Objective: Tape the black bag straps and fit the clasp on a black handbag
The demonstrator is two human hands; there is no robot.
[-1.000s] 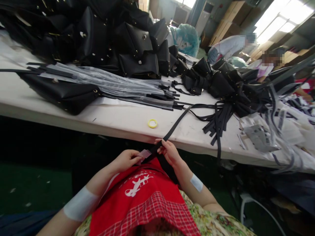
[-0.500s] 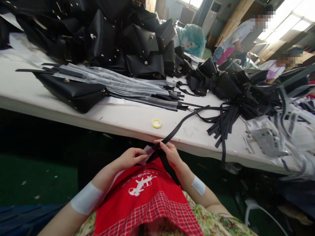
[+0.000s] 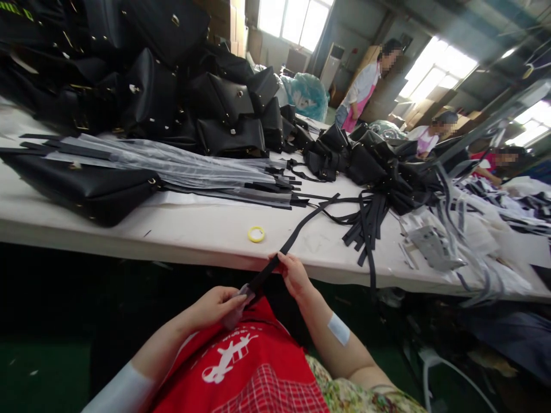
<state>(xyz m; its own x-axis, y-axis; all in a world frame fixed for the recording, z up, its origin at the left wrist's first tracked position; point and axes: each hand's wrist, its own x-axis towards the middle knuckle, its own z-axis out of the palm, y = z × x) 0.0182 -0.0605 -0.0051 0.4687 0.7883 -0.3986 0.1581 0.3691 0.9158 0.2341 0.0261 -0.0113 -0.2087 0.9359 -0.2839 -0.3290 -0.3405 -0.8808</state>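
Observation:
A long black strap runs from the table, over its front edge, down to my hands. My right hand pinches it between thumb and fingers, just in front of the edge. Lower and further left, my left hand is closed on a clear plastic sleeve around the strap's near end. A stretch of bare strap shows between the two hands. Beyond the edge lies a yellow tape ring. Several black straps lie in a bunch to the right, one hanging over the edge.
Black handbags are piled along the back of the white table. In front of them lies a bundle of plastic-wrapped straps. Loose plastic sleeves cover the right part. A person in a pink apron stands beyond; others are further right.
My hands have moved apart, the left one going down and to the left with the plastic sleeve. More bare strap shows between them. The view has tilted up and turned right.

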